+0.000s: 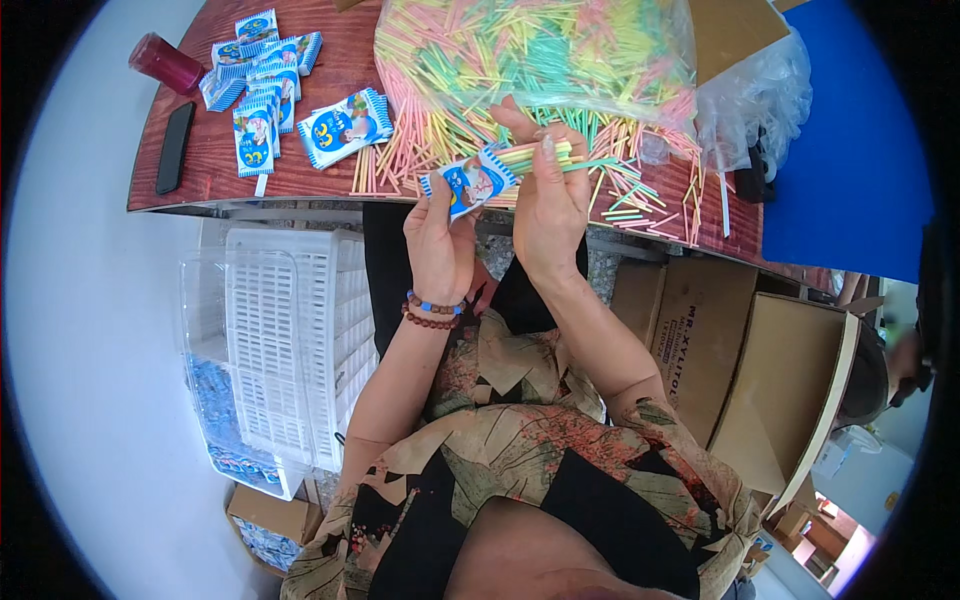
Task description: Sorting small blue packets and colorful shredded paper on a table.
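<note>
A dark reddish wooden table (330, 75) ran across the top of the view, and on it sat the biggest item, a clear plastic bag (530, 50) stuffed with thin pink, yellow and green sticks. Below the table's near edge, on the person's left, stood white slatted plastic crates (290, 340), with brown cardboard boxes (740, 370) on the right. Loose coloured sticks (640, 190) lay scattered over the table in front of the bag. Farther left a cluster of small blue-and-white packets (262, 70) lay on the wood, with a black phone (175, 147) and a dark red cup (165, 62) near the table's left end. The two hands were raised close together just above the table's near edge. The right hand (548, 205) was closed around a small bundle of sticks (540, 155), its ends pointing left and right from the fingers. The left hand (438, 245), with beaded bracelets (432, 312) on its wrist, pinched a blue-and-white sachet (470, 185) by its lower edge, and the sachet's open end met the bundle's left tips.
</note>
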The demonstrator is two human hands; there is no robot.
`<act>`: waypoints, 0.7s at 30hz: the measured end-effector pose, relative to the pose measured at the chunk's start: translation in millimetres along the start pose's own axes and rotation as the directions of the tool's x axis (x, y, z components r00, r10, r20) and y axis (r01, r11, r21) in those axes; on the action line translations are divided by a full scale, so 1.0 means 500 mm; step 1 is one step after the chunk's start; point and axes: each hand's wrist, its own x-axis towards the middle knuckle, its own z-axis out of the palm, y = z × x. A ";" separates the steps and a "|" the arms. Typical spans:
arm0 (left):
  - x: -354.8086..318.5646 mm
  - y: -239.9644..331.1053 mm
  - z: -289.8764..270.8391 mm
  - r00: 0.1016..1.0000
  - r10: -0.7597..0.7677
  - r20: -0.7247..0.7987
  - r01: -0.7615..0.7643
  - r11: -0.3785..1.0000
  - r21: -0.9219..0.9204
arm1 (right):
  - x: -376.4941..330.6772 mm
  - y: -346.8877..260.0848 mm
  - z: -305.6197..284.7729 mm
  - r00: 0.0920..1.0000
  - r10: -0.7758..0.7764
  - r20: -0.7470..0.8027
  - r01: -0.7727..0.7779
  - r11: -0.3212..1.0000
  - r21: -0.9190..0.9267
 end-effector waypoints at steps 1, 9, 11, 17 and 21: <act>0.003 -0.001 -0.003 1.000 0.002 0.000 -0.002 1.000 -0.017 | -0.002 0.002 0.002 1.000 0.002 0.002 -0.002 0.999 -0.037; 0.000 -0.004 0.000 1.000 0.007 0.019 -0.006 0.999 -0.054 | -0.007 0.000 0.008 0.997 0.020 0.070 -0.010 0.991 -0.136; 0.005 -0.005 0.001 0.999 -0.032 0.023 0.034 0.994 -0.107 | -0.004 -0.001 0.013 0.995 0.058 0.086 -0.042 0.983 -0.177; 0.032 -0.027 0.008 0.995 -0.102 0.019 0.104 0.976 -0.190 | 0.056 -0.017 -0.019 0.969 0.204 0.137 -0.176 0.965 -0.196; 0.052 -0.025 -0.017 0.989 -0.127 0.075 0.143 0.951 -0.276 | 0.099 -0.065 -0.084 0.949 0.306 -0.080 -0.315 0.893 -0.322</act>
